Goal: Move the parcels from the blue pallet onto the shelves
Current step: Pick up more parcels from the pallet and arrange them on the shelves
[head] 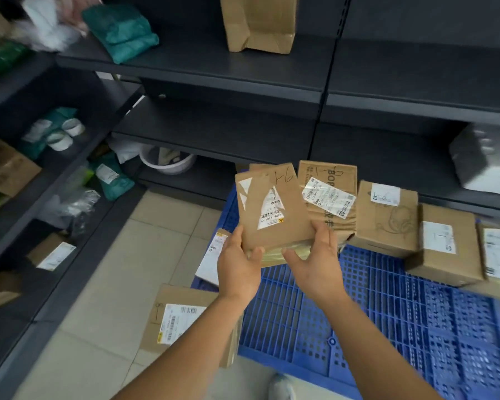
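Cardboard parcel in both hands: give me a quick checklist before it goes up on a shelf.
1. Hold: left hand and right hand both grip the lower edge of the cardboard parcel: ok.
2. Parcel lifted off the blue pallet: ok.
3. Free space on the middle shelf straight ahead: ok.
4. Top shelf room between the green bag and the brown box: ok.
5. Label facing the person: ok; its text is too blurred to read.
6. Which shelf it belongs on: cannot tell.
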